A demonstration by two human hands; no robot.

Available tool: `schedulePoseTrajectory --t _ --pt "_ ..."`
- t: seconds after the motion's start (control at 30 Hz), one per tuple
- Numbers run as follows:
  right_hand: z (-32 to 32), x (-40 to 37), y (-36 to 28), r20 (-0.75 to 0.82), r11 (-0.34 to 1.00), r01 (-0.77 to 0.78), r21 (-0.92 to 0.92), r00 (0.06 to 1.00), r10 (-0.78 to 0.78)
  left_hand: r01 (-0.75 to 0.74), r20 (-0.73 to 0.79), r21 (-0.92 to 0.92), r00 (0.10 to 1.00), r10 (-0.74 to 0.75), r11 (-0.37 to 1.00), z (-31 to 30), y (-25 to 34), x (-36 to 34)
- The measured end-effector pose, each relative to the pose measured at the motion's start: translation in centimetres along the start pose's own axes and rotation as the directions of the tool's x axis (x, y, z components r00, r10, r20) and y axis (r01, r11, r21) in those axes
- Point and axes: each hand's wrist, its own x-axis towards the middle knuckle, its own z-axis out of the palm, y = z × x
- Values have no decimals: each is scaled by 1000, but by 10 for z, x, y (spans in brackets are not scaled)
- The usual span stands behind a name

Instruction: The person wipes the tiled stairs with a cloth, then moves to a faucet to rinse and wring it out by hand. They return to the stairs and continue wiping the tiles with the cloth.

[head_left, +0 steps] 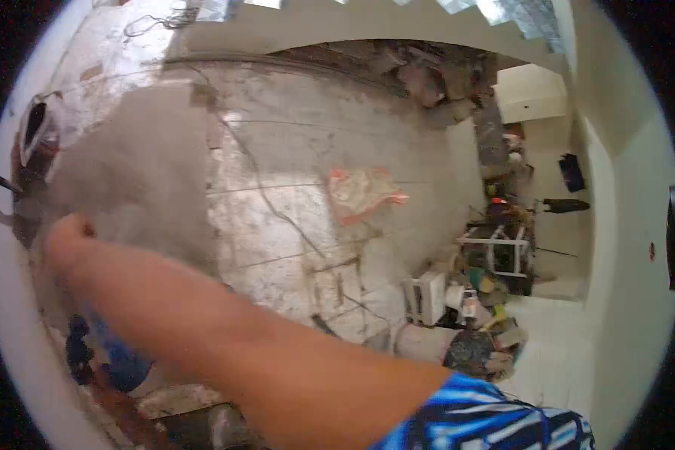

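From the lower right my right arm reaches across the view, in a blue, black and white patterned sleeve (487,416). My right hand (69,234) is at the far left, at the edge of a large grey, dusty surface (146,150). Motion blur and the angle hide its fingers, so I cannot make out what it holds, if anything. Close by are a dark object with a pale rim (37,139) and a short black rod (4,182). My left hand does not show.
A cable (259,176) runs over dusty floor tiles past a crumpled white and orange bag (364,193). A white-framed stand (499,251), a white box (427,298) and clutter line the right. Rubble (427,82) lies below stairs (397,22). Blue material (124,360) is lower left.
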Motion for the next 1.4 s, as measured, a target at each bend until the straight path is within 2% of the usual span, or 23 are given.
schedulePoseTrajectory --t 0.1,0.13,0.17,0.23,0.3,0.37,0.4,0.43,0.5,0.53,0.57,0.6,0.63,0.7,0.73,0.8,0.87,1.1,1.13,1.23,1.3,1.37,1.4 --pt "-66 -28 93 -56 983 -183 29 981 184 -42 -46 9 998 42 999 -2 32 42" --pt "-71 -25 123 -201 979 -193 61 959 202 -39 -34 -20 999 38 999 1 44 54" --pt "-111 -58 146 -92 966 -241 96 964 250 -20 4 -78 1000 21 997 -1 53 68" --pt "-93 -28 212 -259 979 -183 91 945 201 80 77 -223 995 -64 972 10 56 100" --pt "-129 -49 266 -142 998 -66 -16 988 63 146 103 -288 987 -121 946 30 62 148" --pt "-124 -62 330 -127 991 -94 96 986 106 -25 9 -71 1000 25 997 61 65 188" --pt "-134 -85 352 -121 972 -167 167 975 189 -265 31 169 964 264 949 61 15 211" --pt "-103 -84 405 42 983 -174 56 984 172 -115 37 168 993 110 979 69 50 219" --pt "-50 -135 472 -7 839 -526 142 847 532 193 45 184 978 -204 964 86 125 236" --pt "-53 -175 484 76 807 -577 123 816 572 121 32 167 991 -128 979 98 135 248" --pt "17 -208 541 138 789 -609 81 790 597 42 22 151 999 -46 988 107 147 263" --pt "73 -246 590 309 886 -461 -53 836 453 34 196 94 979 -52 995 108 173 281" --pt "56 -287 558 50 757 -626 189 776 629 46 363 38 930 -57 998 110 199 300" --pt "81 -330 571 403 716 -640 280 755 517 -109 308 13 946 100 994 129 241 319" --pt "73 -344 556 473 590 -713 378 697 539 -190 280 44 945 171 981 138 247 333" --pt "46 -347 520 582 39 -772 635 511 633 -65 383 -103 918 100 993 149 272 358" --pt "33 -330 502 596 -200 -646 736 480 644 -52 411 -199 902 131 979 165 301 381" --pt "-69 -196 507 377 185 -607 773 674 635 -236 298 -31 925 234 971 221 408 451" --pt "-73 -171 522 203 467 -609 641 721 662 -244 283 -38 927 245 969 230 429 459" --pt "-160 -91 528 52 448 -444 776 753 656 -155 252 -145 949 188 977 262 479 484" --pt "-228 -35 521 98 248 -323 913 766 636 -178 191 -92 962 193 980 290 483 511" --pt "-310 6 509 -38 395 -192 898 862 505 -125 380 -193 905 192 973 314 519 527" --pt "-348 23 499 -21 305 -133 943 891 453 -90 466 -237 863 194 967 325 539 533"
